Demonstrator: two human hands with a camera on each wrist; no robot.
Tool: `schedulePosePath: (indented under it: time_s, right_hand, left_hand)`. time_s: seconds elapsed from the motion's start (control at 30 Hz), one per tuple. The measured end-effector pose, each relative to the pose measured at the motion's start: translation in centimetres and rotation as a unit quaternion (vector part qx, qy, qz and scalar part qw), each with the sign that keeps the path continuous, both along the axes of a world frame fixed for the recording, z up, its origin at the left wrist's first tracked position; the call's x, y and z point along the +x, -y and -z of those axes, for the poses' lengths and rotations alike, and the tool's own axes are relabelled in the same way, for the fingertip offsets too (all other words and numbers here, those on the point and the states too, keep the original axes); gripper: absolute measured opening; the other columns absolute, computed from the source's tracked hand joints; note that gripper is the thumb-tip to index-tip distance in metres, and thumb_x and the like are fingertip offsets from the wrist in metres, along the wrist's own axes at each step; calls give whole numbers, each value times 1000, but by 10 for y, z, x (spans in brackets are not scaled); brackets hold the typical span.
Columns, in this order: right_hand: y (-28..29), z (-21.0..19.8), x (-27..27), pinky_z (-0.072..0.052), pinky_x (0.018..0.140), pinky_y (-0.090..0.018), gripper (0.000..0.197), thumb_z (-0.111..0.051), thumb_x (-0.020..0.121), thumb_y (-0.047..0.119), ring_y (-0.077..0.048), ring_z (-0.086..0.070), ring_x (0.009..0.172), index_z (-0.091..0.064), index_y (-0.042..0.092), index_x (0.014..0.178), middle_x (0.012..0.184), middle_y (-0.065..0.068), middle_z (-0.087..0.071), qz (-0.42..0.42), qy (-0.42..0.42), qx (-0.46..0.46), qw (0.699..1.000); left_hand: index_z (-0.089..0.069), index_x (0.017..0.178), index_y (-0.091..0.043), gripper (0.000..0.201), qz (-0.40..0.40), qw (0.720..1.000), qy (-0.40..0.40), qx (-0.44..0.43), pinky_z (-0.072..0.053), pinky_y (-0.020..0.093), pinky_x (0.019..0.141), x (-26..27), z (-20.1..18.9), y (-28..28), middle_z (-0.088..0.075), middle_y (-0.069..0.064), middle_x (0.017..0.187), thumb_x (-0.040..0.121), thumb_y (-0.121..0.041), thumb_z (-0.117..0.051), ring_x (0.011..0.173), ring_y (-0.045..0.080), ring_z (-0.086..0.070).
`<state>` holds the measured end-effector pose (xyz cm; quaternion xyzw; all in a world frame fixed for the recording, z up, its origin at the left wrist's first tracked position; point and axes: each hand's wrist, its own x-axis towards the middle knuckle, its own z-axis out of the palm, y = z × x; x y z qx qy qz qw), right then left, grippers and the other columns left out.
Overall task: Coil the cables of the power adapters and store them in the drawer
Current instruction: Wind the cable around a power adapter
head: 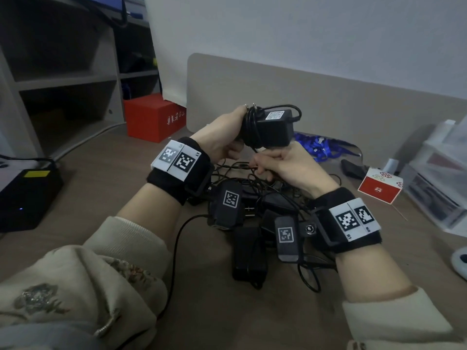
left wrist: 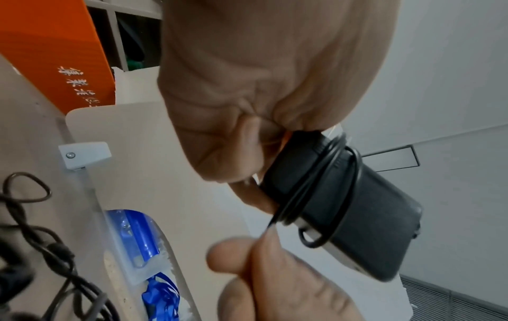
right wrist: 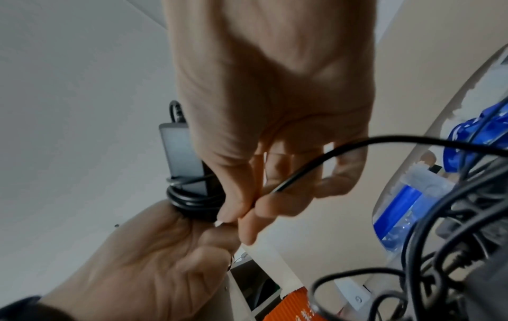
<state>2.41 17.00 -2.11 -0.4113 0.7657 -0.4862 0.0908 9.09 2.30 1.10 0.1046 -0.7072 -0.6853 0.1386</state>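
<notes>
The left hand (head: 222, 137) grips a black power adapter (head: 271, 128) raised above the bench (head: 113, 173), its cable (left wrist: 316, 180) already looped several times round the body. The right hand (head: 285, 165), just below, pinches the free run of that cable between thumb and forefinger. Under both wrists lies a tangle of other adapters (head: 249, 251); a divider panel (head: 328, 97) bounds the bench's far edge, a red box (head: 151, 120) its left.
</notes>
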Motion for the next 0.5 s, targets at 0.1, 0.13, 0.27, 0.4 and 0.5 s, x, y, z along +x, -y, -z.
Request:
schedulePosePath:
  time_s: [0.1,0.13,0.27,0.4,0.5]
  right_hand:
    - [-7,-1,-8,-44,62,-30,16,-66,91,17,-3,-54,51,-73,6,83,57,8,-65,32,-2,-5,999]
    - [-8,-1,-9,-47,66,-30,13,-69,89,16,-3,-57,57,-73,8,80,59,8,-66,45,0,-10,999]
    - [-11,-2,-18,-41,60,-21,15,-76,82,17,-5,-50,63,-73,6,71,63,-3,-64,132,-65,14,989]
    - [-18,-2,-25,-33,50,-18,33,-79,79,26,-5,-38,55,-61,3,62,57,1,-47,202,-107,-2,974]
    - [-20,-4,-24,-33,48,-9,36,-81,77,35,2,-40,48,-65,7,61,56,3,-52,200,-92,-73,973]
  left_hand:
    - [-40,68,-22,42,-7,999,6,-36,-15,23,45,-1,1,1,-30,-5,56,104,-42,-32,41,8,-20]
    - [-38,68,-22,41,-8,999,8,-49,-14,23,46,-1,1,1,-28,-5,57,104,-42,-32,41,8,-20]
    - [-44,71,-20,42,6,996,16,-86,-16,21,42,0,1,0,-33,-10,48,104,-44,-35,40,7,-21]
    - [-55,79,-15,43,1,982,20,-187,-23,20,41,3,0,3,-41,-9,52,100,-51,-43,45,8,-27]
    - [-63,78,-13,52,-31,953,36,-298,-31,21,46,4,1,5,-46,-5,59,95,-59,-48,49,12,-36]
